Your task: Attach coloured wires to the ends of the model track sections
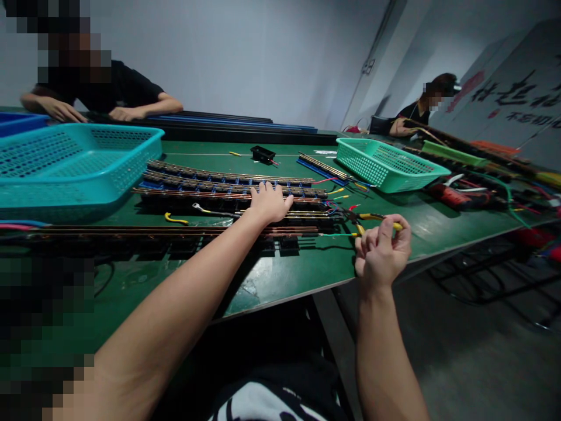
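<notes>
My left hand (268, 204) lies palm down, fingers spread, on long rail assemblies with blue holders (197, 182) and copper-coloured bars. My right hand (384, 248) is closed round the yellow handles of pliers (367, 217) near the table's front edge. The pliers' dark jaws point left, at the wire ends beside the assemblies. Several thin coloured wires come out there, and a green wire (337, 235) runs toward my right hand. Nearer to me lies another long strip with copper bars (175, 230). Whether the jaws grip a wire cannot be made out.
A blue basket (131, 169) stands at the left and a green basket (394, 184) at the right. A short rail piece (322, 168), a black box (263, 154) and a yellow wire piece (176, 219) lie on the green table (272, 280). Two people sit beyond.
</notes>
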A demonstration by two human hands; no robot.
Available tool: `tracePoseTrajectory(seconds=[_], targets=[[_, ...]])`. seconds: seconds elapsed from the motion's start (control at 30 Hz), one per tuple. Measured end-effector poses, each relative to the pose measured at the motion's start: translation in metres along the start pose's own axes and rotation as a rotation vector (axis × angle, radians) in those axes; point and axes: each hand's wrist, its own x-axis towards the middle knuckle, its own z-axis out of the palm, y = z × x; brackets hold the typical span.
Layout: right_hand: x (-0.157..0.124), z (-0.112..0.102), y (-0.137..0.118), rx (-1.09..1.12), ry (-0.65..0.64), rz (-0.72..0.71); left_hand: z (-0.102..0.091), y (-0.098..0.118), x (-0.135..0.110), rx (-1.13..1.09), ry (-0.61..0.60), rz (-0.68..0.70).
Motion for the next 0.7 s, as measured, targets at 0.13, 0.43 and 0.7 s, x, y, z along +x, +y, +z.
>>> tracePoseTrajectory(seconds=[0.13, 0.43, 0.7], targets=[[-0.004, -0.004, 0.004, -0.223, -0.178, -0.079, 0.0, 0.0, 0.0, -0.001, -0.003, 0.0], [-0.055, 0.003, -0.017, -0.26, -0.124, -0.369, -0.001, 0.0, 0.0, -0.002, -0.017, 0.0], [-0.086, 0.003, -0.047, -0.211, -0.036, -0.366, -0.002, 0.0, 0.0, -0.008, -0.032, -0.003]])
